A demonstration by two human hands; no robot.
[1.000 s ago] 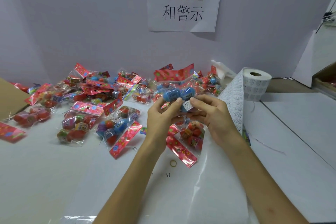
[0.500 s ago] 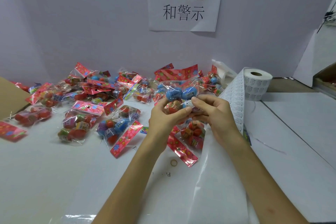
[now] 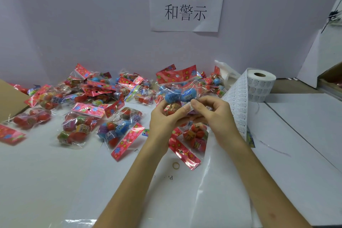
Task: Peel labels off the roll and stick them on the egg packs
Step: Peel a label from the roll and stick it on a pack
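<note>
Egg pack (image 3: pixel 176 87), a clear bag of blue and red toy eggs under a red flowered header card, is being held up above the white table (image 3: pixel 55 181), near the middle of the view. The left hand (image 3: pixel 164 118) is gripping its lower part from the left, with fingers curling around the bag. The right hand (image 3: pixel 212 114) is pinching a small white label (image 3: pixel 188 106) between thumb and forefinger, right against the front of the bag. It is not possible to tell whether the label is sticking yet.

Just below the hands, a second pack (image 3: pixel 194 135) is lying flat on the table, and a rubber band (image 3: pixel 175 165) is lying near it. A pile of similar packs (image 3: pixel 101 98) is spreading across the table to the left and behind. At the right, the label roll (image 3: pixel 261 85) is standing on end, and its strip of labels (image 3: pixel 238 105) is hanging in a loose curve just beside the right hand. A paper sign (image 3: pixel 187 0) with printed characters is hanging on the wall behind.
</note>
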